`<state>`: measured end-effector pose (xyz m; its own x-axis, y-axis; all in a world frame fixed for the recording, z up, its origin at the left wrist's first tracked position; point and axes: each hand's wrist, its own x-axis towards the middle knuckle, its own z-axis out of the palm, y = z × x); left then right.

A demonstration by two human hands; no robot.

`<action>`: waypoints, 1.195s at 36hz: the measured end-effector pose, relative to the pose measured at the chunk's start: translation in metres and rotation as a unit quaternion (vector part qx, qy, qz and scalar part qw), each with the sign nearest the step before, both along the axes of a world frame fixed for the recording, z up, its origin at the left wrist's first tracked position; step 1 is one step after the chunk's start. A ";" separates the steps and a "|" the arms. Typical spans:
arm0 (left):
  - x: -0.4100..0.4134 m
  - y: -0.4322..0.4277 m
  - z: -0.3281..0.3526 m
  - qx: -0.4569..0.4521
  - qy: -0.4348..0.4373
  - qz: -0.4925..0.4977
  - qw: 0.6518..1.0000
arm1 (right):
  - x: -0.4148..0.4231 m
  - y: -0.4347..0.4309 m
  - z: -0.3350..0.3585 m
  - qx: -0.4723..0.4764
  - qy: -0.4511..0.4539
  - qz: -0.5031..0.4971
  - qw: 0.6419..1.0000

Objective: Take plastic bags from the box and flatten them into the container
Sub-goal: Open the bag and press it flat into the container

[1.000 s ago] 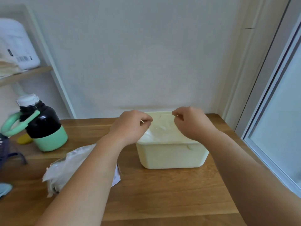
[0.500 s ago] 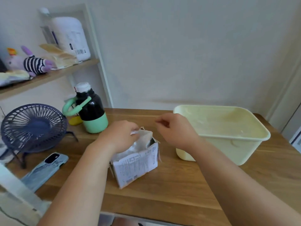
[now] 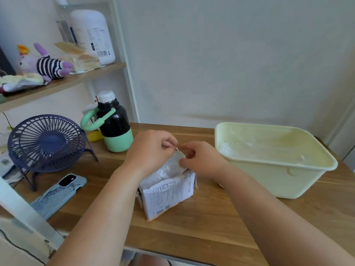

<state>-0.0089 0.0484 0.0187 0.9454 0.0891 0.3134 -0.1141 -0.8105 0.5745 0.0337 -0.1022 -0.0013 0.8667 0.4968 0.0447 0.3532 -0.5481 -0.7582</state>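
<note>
Since half a second earlier, right hand (image 3: 201, 162) was brought in to meet left hand (image 3: 151, 150) above box (image 3: 167, 196). Both were curled tight, thumb and forefinger pinched on the top edge of a bag (image 3: 165, 169) standing out of box, near container (image 3: 288, 181). Judged best: one layer parted, lifted straight, box kept from tipping. Counted: one box, one container; bags uncountable.

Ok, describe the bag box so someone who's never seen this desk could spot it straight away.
Start at the wooden table; left of the big cream container, toward the front, stands a small white cardboard box. Its printed sides and the clear plastic bags bulging from its open top set it apart.
</note>
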 end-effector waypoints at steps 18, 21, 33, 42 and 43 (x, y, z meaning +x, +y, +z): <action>-0.008 -0.003 -0.022 -0.121 0.123 0.017 0.985 | 0.012 -0.006 0.015 0.384 0.173 -0.140 0.896; -0.008 -0.005 -0.018 -0.081 0.108 0.008 0.991 | 0.016 -0.016 0.024 0.407 0.061 -0.226 0.883; -0.005 -0.064 0.030 -0.233 -0.045 -0.153 0.959 | -0.008 -0.059 0.056 0.364 0.089 -0.029 0.927; 0.010 -0.087 0.040 -0.333 -0.067 -0.150 0.928 | -0.014 -0.104 0.060 0.382 0.326 0.020 0.864; 0.012 -0.087 0.041 -0.332 -0.071 -0.142 0.930 | -0.012 -0.105 0.060 0.415 0.310 0.011 0.855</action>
